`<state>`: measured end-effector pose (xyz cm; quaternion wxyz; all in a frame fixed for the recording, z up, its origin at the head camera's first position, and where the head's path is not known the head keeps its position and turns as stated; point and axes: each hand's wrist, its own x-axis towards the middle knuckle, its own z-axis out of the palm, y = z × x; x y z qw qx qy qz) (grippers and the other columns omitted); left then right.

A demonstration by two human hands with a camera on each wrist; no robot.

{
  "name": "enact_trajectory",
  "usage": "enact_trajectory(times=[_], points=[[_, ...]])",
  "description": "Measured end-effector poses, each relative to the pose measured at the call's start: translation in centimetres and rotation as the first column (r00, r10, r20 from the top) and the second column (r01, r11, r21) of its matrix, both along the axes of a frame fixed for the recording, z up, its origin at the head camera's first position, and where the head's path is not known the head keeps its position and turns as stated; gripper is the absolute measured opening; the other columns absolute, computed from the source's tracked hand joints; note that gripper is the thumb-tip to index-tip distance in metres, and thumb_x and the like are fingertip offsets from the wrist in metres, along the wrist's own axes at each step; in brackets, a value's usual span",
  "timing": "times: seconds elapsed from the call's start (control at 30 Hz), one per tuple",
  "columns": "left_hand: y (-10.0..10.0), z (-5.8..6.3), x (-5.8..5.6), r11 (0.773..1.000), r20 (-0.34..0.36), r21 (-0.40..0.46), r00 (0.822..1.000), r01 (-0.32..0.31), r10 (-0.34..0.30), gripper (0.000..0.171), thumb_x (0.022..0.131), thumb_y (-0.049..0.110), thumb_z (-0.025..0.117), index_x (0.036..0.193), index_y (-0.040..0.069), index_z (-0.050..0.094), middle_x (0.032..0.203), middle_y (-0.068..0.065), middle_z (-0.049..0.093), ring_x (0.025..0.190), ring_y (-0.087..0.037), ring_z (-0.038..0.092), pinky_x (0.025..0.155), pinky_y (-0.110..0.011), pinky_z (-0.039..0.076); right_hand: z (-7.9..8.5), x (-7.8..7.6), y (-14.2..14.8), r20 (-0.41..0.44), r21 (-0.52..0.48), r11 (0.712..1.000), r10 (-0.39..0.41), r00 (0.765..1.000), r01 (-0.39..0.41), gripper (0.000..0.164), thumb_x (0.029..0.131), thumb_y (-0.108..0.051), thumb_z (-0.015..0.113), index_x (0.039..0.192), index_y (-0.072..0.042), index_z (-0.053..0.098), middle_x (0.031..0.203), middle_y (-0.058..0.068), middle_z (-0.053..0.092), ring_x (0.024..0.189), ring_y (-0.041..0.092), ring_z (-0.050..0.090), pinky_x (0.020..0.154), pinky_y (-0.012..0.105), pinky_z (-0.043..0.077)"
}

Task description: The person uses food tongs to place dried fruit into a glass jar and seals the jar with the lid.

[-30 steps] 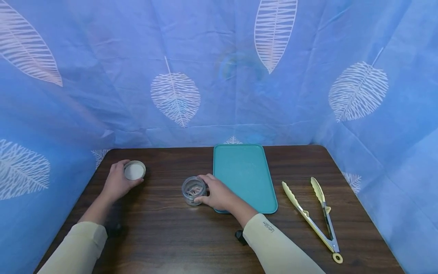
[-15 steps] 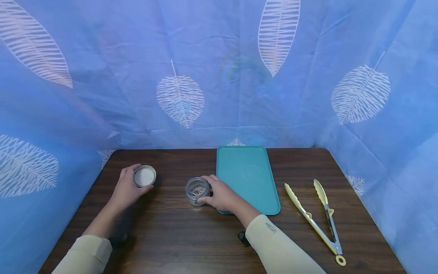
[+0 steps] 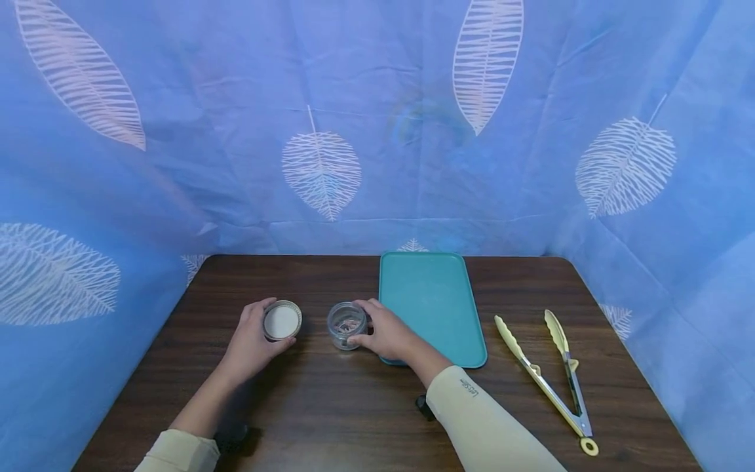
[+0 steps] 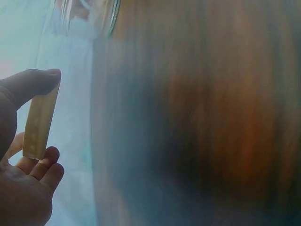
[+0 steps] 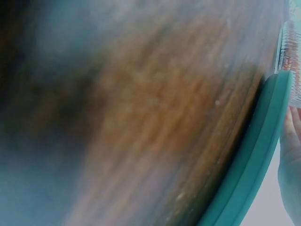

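Observation:
Between the thumb and fingers of my left hand (image 3: 250, 344) is a round lid (image 3: 282, 320), its white face up in the head view. The left wrist view catches this lid (image 4: 41, 125) edge-on, yellowish, above the table. A small clear glass jar (image 3: 339, 339) stands uncovered to its right, with small pinkish-brown bits inside that I cannot identify. My right hand (image 3: 386, 335) grips the jar's right side, thumb in front and fingers behind. Lid and jar are apart. In the right wrist view only part of that hand (image 5: 292, 165) shows at the edge.
A teal tray (image 3: 433, 308) lies right behind my right hand, partly under the forearm in view. Farther right, tongs (image 3: 580, 419) with cream tips lie spread on the dark wooden table (image 3: 330, 413). A blue leaf-patterned cloth (image 3: 377, 164) hangs behind the table.
My left hand has carried the lid rightward and nearer to the jar. My right hand keeps its hold on the jar. The whole head view has shifted slightly.

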<state>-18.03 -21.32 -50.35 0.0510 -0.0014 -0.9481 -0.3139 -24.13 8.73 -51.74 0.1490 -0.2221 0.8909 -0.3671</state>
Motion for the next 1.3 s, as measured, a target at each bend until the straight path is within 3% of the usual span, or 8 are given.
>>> enact_trajectory(times=[0.17,0.37,0.53,0.77,0.93,1.1,1.3], points=[[2.3,-0.7,0.5,1.0,0.019,0.019,1.0,-0.002,0.002,0.095,0.089,0.026,0.093,0.163,0.002,0.04,0.159,-0.031,0.042,0.139,-0.052,0.056,0.109,-0.068,0.054,-0.2,-0.1,0.2,-0.013,0.003,1.0,0.004,1.0,-0.004,0.086,0.099,-0.041,0.081,0.168,-0.012,0.039,0.148,0.008,0.058,0.131,0.029,0.067,0.106,0.044,0.06],[4.5,-0.7,1.0,1.0,0.035,0.027,0.999,-0.01,0.01,0.1,0.087,0.025,0.094,0.166,0.004,0.036,0.16,-0.029,0.042,0.142,-0.05,0.055,0.111,-0.066,0.054,-0.4,-0.4,0.2,-0.021,0.006,1.0,0.0,1.0,0.0,0.087,0.099,-0.042,0.081,0.168,-0.011,0.038,0.153,0.009,0.056,0.131,0.029,0.066,0.107,0.046,0.059],[5.7,-0.6,1.2,1.0,0.007,-0.001,1.0,-0.018,0.018,0.109,0.086,0.023,0.095,0.17,0.004,0.029,0.161,-0.028,0.042,0.144,-0.049,0.055,0.113,-0.065,0.054,-0.4,-0.3,0.1,-0.014,-0.001,1.0,0.0,1.0,0.0,0.088,0.099,-0.041,0.081,0.169,-0.01,0.037,0.152,0.011,0.056,0.132,0.03,0.066,0.109,0.046,0.059],[6.3,-0.1,1.3,0.999,-0.09,-0.029,0.996,-0.026,0.024,0.112,0.082,0.019,0.097,0.17,0.004,0.029,0.16,-0.024,0.047,0.145,-0.046,0.054,0.113,-0.063,0.054,-0.5,-0.1,-0.1,-0.038,0.001,1.0,-0.005,0.999,0.005,0.089,0.099,-0.044,0.08,0.169,-0.01,0.036,0.151,0.01,0.055,0.133,0.029,0.065,0.109,0.048,0.058],[6.7,0.5,1.3,0.998,-0.102,-0.045,0.994,-0.041,0.037,0.111,0.082,0.017,0.097,0.169,0.003,0.029,0.161,-0.024,0.049,0.146,-0.046,0.051,0.114,-0.064,0.052,-0.4,0.0,-0.2,-0.07,0.012,1.0,-0.019,0.997,0.02,0.088,0.098,-0.045,0.082,0.167,-0.01,0.039,0.151,0.011,0.056,0.135,0.03,0.063,0.112,0.052,0.056],[6.8,0.4,1.2,0.994,-0.103,-0.08,0.993,-0.068,0.06,0.113,0.081,0.014,0.097,0.17,0.004,0.028,0.162,-0.025,0.049,0.146,-0.046,0.051,0.114,-0.064,0.052,-0.3,0.2,-0.6,-0.106,0.024,0.999,-0.019,0.994,0.021,0.087,0.096,-0.043,0.083,0.165,-0.008,0.041,0.151,0.013,0.057,0.133,0.029,0.064,0.112,0.05,0.056],[7.0,0.7,1.2,0.995,-0.13,-0.095,0.991,-0.04,0.028,0.114,0.08,0.013,0.098,0.17,0.006,0.028,0.161,-0.025,0.051,0.147,-0.047,0.052,0.114,-0.065,0.052,0.0,0.6,-0.8,-0.112,0.027,0.999,-0.023,0.993,0.026,0.092,0.093,-0.041,0.088,0.165,-0.008,0.04,0.158,0.016,0.055,0.143,0.035,0.06,0.117,0.055,0.053]])
